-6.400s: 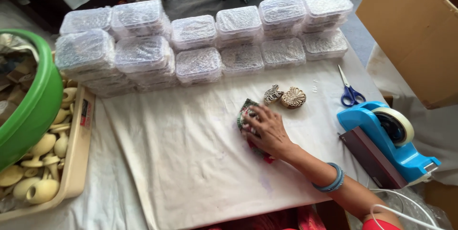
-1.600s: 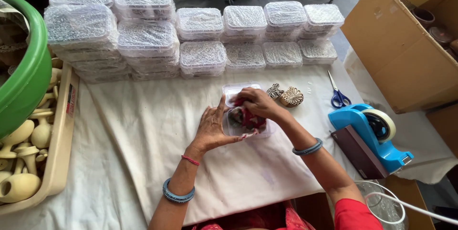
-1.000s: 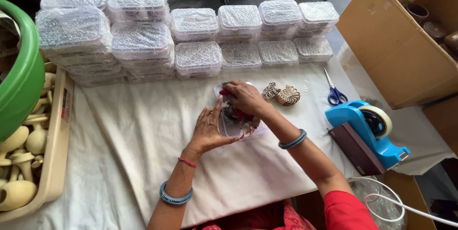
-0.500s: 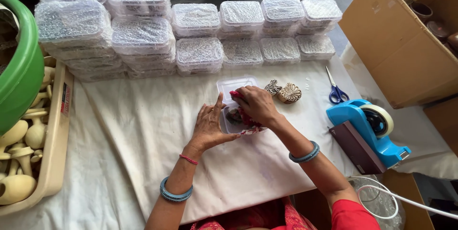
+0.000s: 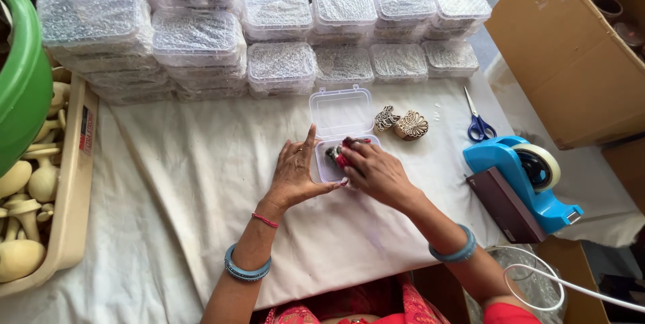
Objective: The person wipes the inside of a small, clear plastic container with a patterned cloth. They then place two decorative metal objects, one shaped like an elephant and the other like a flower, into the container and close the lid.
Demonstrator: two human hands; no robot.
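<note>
Change: half a second ago the small clear plastic hinged box [image 5: 339, 137] was hidden under the hands; its lid now lies open, flat toward the stacks.
Far left: green plastic tub [image 5: 20, 75]; beige tray of pale wooden knobs [image 5: 67, 190].
Back: stacked clear lidded boxes of bubble wrap [image 5: 201, 35].
Left hand [image 5: 295, 176]: open, fingers flat, steadying the box's left wall.
Right hand [image 5: 376, 171]: curled, pressing a red-and-dark item [image 5: 341, 156] into the box base.
Right: two carved wooden blocks [image 5: 402, 122], blue-handled scissors [image 5: 478, 122], blue tape dispenser [image 5: 527, 179], brown cardboard carton [image 5: 571, 62].
</note>
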